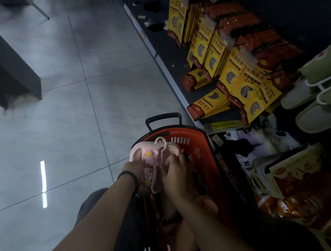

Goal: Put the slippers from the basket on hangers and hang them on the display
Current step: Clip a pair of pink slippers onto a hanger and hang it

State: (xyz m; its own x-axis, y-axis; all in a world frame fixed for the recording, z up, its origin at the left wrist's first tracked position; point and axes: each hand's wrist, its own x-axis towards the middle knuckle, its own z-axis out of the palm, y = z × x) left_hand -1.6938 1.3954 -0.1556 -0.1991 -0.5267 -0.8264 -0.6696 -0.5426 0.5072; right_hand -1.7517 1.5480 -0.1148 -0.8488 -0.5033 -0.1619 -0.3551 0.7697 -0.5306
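Observation:
A pair of pink slippers [139, 155] with cartoon patches is held over the red basket [202, 147]. A white plastic hanger [159, 158] runs across them, its hook sticking up at the far end. My left hand [134, 167] grips the near left slipper. My right hand [175, 171] grips the right slipper and the hanger's stem. More pink slippers [183, 244] lie lower in the basket, partly hidden by my forearms.
Green slippers on white hangers [324, 87] hang on the display at the right. Yellow and red boxes [230, 57] fill the dark shelf beyond the basket. Bagged goods [297, 185] lie right of the basket. Grey tiled floor [73, 119] spreads to the left.

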